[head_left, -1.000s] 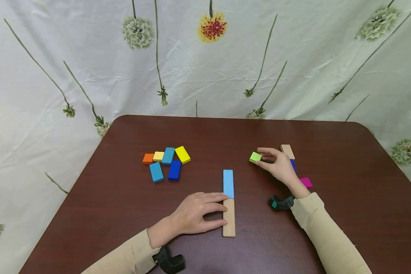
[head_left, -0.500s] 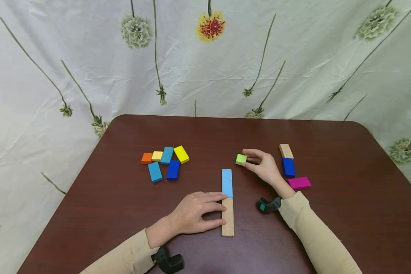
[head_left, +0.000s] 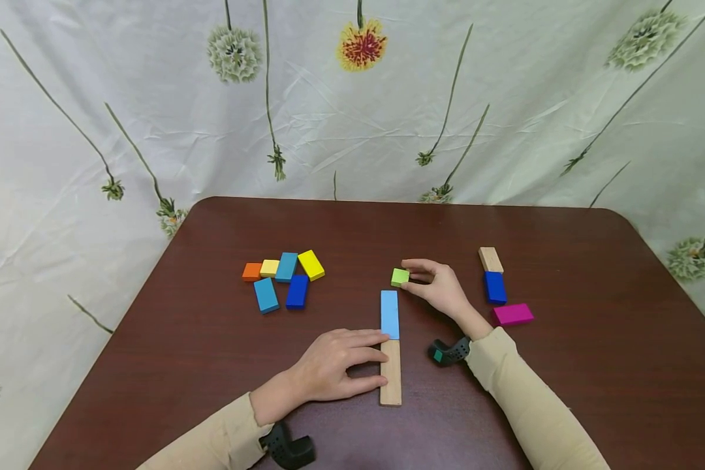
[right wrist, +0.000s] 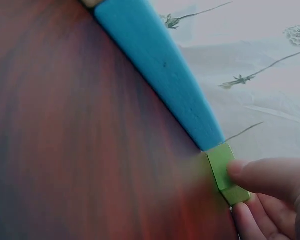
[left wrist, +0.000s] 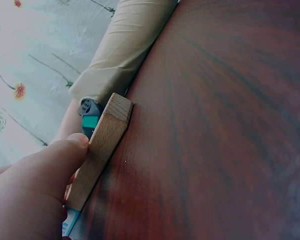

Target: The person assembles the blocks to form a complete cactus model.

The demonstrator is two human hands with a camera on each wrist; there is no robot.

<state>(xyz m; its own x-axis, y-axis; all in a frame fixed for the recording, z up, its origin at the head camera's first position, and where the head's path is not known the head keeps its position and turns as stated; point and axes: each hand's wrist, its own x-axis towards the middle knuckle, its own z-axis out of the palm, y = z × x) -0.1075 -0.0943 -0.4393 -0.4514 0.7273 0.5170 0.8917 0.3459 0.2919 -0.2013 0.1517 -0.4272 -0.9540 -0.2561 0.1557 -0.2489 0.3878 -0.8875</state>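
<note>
My right hand (head_left: 443, 292) pinches a small lime-green block (head_left: 400, 277) between thumb and fingers, just beyond the far end of a light blue block (head_left: 390, 313). In the right wrist view the green block (right wrist: 221, 167) is close to the end of the blue one (right wrist: 162, 70); whether they touch, I cannot tell. A long plain wooden block (head_left: 390, 372) continues the row toward me, end to end with the light blue block. My left hand (head_left: 335, 365) rests its extended fingertips along the row's left side, and its thumb touches the wooden block (left wrist: 97, 155) in the left wrist view.
Left of the row lies a cluster of several blocks, among them an orange (head_left: 251, 272), a yellow (head_left: 311, 265) and a dark blue one (head_left: 297, 292). To the right are a wooden (head_left: 491, 259), a blue (head_left: 495, 287) and a magenta block (head_left: 513, 314). A patterned cloth (head_left: 341, 117) hangs behind the table.
My right hand has carried the green block leftward and slightly nearer, to the far end of the light blue block. The left hand has stayed in place on the row.
</note>
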